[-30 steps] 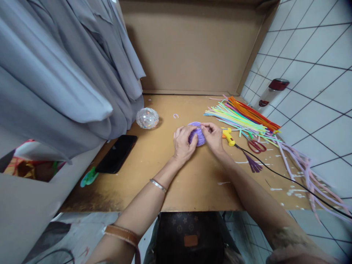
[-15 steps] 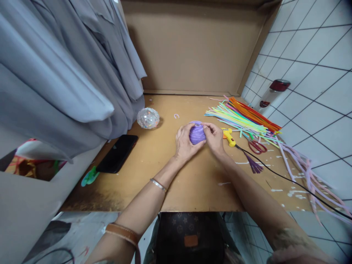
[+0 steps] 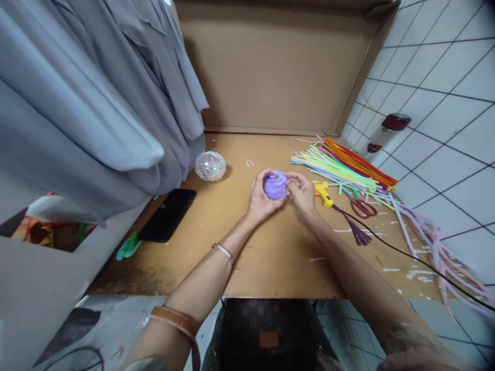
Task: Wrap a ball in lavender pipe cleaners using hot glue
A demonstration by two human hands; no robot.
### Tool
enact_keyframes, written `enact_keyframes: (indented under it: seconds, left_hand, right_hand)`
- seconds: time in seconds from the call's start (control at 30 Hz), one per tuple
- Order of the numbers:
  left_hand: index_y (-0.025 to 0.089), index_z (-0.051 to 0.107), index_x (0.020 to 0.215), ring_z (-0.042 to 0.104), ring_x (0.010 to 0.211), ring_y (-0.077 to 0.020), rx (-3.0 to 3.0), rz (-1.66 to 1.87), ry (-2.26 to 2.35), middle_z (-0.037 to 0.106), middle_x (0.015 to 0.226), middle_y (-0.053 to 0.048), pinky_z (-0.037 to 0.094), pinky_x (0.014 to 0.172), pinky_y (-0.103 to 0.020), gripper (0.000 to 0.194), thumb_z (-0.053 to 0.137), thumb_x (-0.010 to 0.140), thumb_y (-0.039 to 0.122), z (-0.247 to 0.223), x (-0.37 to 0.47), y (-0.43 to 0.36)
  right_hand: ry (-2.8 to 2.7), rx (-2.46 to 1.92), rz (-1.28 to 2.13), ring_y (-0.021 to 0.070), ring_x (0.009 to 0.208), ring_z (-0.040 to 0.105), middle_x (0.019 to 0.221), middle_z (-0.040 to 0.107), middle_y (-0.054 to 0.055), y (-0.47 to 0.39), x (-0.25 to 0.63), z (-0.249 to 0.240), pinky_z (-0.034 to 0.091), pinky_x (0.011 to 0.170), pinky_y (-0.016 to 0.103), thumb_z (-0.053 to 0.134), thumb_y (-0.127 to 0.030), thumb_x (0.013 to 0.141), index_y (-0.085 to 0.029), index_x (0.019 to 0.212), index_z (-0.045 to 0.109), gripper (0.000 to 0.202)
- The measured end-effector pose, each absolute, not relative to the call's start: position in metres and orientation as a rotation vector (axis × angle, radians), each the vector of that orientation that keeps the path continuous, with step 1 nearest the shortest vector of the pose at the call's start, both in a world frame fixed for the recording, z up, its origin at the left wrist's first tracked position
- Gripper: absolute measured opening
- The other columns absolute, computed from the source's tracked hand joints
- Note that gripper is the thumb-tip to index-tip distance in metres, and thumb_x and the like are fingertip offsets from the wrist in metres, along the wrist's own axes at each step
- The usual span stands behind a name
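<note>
A purple ball wound from pipe cleaners (image 3: 275, 186), with a small hole at its top, is held over the middle of the table. My left hand (image 3: 257, 195) wraps round its left side and underside. My right hand (image 3: 302, 195) pinches at the ball's right edge with thumb and forefinger; whether a loose strand lies between them is too small to tell. Just right of that hand lies a yellow hot glue gun (image 3: 324, 194). A short curved pink piece (image 3: 250, 163) rests behind the ball.
A clear ball (image 3: 211, 166) and a black phone (image 3: 167, 215) lie to the left. At the right are many coloured pipe cleaners (image 3: 340, 167), red-handled scissors (image 3: 363, 208), a purple tassel (image 3: 358, 234) and a black cord (image 3: 398, 249). Grey cloth (image 3: 154, 103) hangs at the left.
The purple ball has turned and tilted slightly, so its top hole shows more toward me. My left fingers have shifted round its side. The right hand stays at its right edge.
</note>
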State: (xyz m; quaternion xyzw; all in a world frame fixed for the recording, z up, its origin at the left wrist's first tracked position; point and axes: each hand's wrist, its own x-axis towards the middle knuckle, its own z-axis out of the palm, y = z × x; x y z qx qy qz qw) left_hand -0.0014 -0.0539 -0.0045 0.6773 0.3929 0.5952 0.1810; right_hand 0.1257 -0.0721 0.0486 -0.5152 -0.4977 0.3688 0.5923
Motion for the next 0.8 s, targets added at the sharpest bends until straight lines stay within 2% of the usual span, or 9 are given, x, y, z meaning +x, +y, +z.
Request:
enact_keyframes:
  seconds: [0.2,0.33,0.4,0.5,0.6,0.7,0.8]
  left_hand:
    - [0.023,0.037,0.142,0.061,0.123,-0.0270,1.919,1.636,0.976,0.059,0.132,-0.014,0.048,0.109,-0.042,0.098,0.089,0.060,0.034,0.004,-0.011,-0.053]
    - [0.024,0.039,0.139,0.060,0.124,-0.0275,1.900,1.649,0.999,0.059,0.131,-0.012,0.046,0.111,-0.043,0.095,0.088,0.059,0.031,0.003,-0.014,-0.051]
    - [0.024,0.040,0.138,0.060,0.125,-0.0277,1.876,1.661,1.037,0.058,0.131,-0.012,0.045,0.113,-0.044,0.094,0.088,0.057,0.028,0.002,-0.015,-0.050]
    - [0.024,0.040,0.137,0.058,0.127,-0.0277,1.819,1.708,1.057,0.057,0.133,-0.012,0.042,0.115,-0.045,0.093,0.088,0.057,0.026,0.001,-0.016,-0.048]
    - [0.024,0.040,0.135,0.058,0.128,-0.0273,1.744,1.750,1.056,0.055,0.136,-0.012,0.042,0.115,-0.045,0.091,0.087,0.057,0.024,0.001,-0.018,-0.046]
    - [0.023,0.041,0.134,0.057,0.129,-0.0280,1.682,1.758,1.085,0.055,0.137,-0.012,0.042,0.116,-0.045,0.092,0.088,0.055,0.024,0.001,-0.019,-0.044]
    - [0.023,0.042,0.134,0.057,0.130,-0.0284,1.647,1.749,1.075,0.055,0.136,-0.012,0.041,0.117,-0.045,0.094,0.090,0.054,0.026,0.001,-0.021,-0.043]
  right_hand:
    - [-1.188,-1.171,0.888,0.0109,0.045,0.046,0.048,0.049,-0.009,-0.073,0.121,0.044,0.038,0.051,0.025,0.057,-0.029,0.070,-0.020,0.094,0.063,0.027]
    - [-1.327,-1.273,0.654,0.0144,0.051,0.048,0.052,0.048,-0.006,-0.070,0.126,0.039,0.042,0.057,0.029,0.054,-0.031,0.078,-0.020,0.096,0.066,0.024]
    - [-1.401,-1.398,0.378,0.0194,0.064,0.056,0.063,0.057,0.000,-0.068,0.137,0.040,0.047,0.069,0.035,0.054,-0.032,0.082,-0.020,0.097,0.067,0.024]
    - [-1.468,-1.653,-0.043,0.0329,0.099,0.062,0.096,0.069,0.018,-0.065,0.161,0.042,0.045,0.091,0.049,0.064,-0.035,0.082,-0.015,0.103,0.069,0.029]
    - [-1.491,-2.078,-0.207,0.0455,0.110,0.060,0.111,0.064,0.034,-0.061,0.183,0.042,0.043,0.092,0.059,0.074,-0.037,0.078,-0.002,0.111,0.068,0.048]
    - [-1.520,-2.406,-0.208,0.0466,0.110,0.063,0.114,0.064,0.038,-0.057,0.196,0.041,0.048,0.086,0.056,0.070,-0.043,0.082,0.003,0.117,0.066,0.058]
    - [-1.523,-2.573,-0.127,0.0397,0.116,0.064,0.120,0.066,0.032,-0.053,0.202,0.041,0.051,0.087,0.045,0.062,-0.045,0.088,0.001,0.121,0.066,0.057]
